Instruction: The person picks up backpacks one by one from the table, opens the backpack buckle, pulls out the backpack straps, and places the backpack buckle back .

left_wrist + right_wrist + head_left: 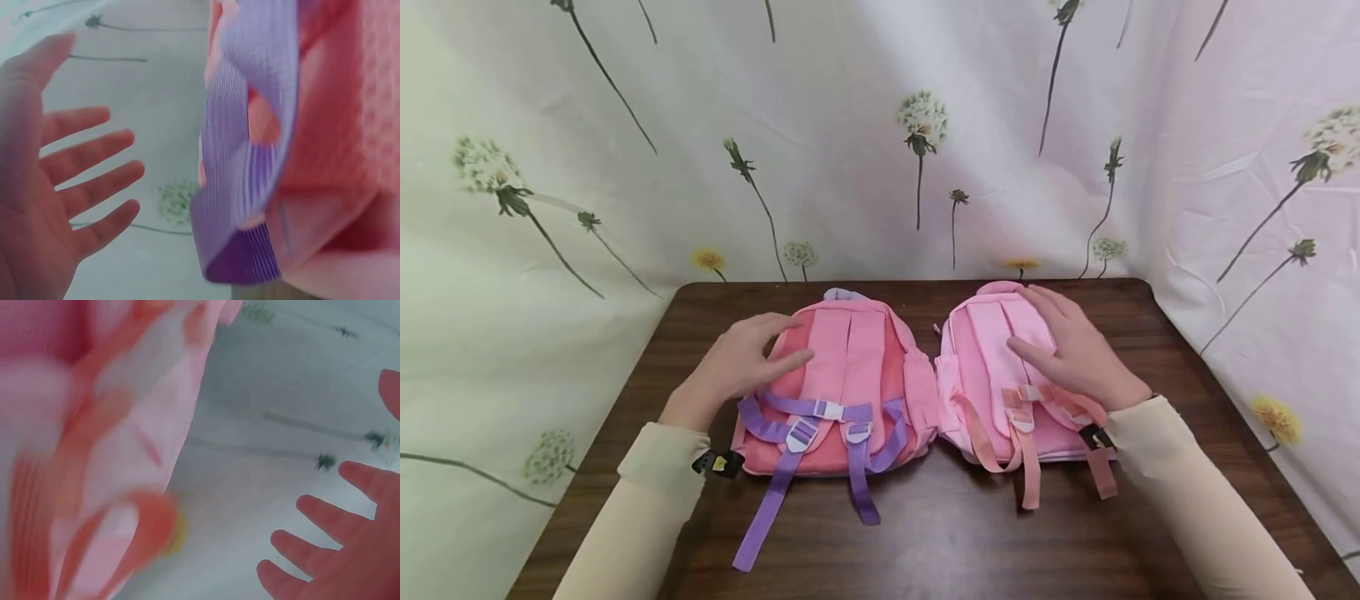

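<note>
Two small backpacks lie side by side on the table, straps facing up. The left one is a coral-pink backpack [865, 350] with purple straps [782, 492] and white buckles. Beside it, touching at the side, is a light pink backpack [985, 350] with orange-pink straps [1030, 475]. My left hand [733, 358] hovers at the coral backpack's left edge, fingers spread, holding nothing; the left wrist view shows purple webbing [250, 125] beside it. Over the light pink backpack's right side is my right hand [1078, 350], fingers extended and holding nothing.
The dark wood table [910, 542] has its far edge against a white curtain [850, 167] printed with dandelions. More curtain [1262, 208] hangs along the right side. Loose purple and orange strap ends trail toward the near side of the table.
</note>
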A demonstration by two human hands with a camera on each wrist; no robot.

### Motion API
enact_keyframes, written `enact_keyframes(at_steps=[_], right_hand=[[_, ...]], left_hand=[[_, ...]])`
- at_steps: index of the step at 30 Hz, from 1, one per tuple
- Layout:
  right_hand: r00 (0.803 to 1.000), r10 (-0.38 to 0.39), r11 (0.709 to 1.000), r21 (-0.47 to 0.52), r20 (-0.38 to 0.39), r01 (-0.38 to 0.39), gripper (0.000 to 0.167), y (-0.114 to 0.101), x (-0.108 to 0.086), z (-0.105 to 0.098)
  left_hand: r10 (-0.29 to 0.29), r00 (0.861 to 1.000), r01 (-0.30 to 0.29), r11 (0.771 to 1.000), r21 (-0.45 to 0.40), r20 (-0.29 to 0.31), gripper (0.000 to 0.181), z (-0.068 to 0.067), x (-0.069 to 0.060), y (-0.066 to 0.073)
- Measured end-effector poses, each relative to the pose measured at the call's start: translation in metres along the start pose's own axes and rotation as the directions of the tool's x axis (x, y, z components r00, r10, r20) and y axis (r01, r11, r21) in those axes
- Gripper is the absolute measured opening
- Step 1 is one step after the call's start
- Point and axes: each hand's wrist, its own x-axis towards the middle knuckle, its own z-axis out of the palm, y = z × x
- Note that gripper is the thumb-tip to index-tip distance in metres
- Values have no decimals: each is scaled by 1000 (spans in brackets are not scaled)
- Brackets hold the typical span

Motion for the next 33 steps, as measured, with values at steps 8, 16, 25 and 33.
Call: enact_keyframes(at_steps=[8,16,25,33], right_hand=[[981,-191,981,23,-19,191,75,-39,11,22],[980,-194,977,101,52,188,75,-77,15,39],[972,-227,963,161,64,214,71,-105,22,60],[966,-233,957,203,115,206,62,-119,25,74]], left_hand=[[132,985,-131,991,-19,109,54,13,-3,18],[159,965,-166,986,17,208,50,22,-6,33],[195,951,-216,974,66,239,45,34,-7,40],[186,950,-209,976,66,251,36,38,-9,39]])
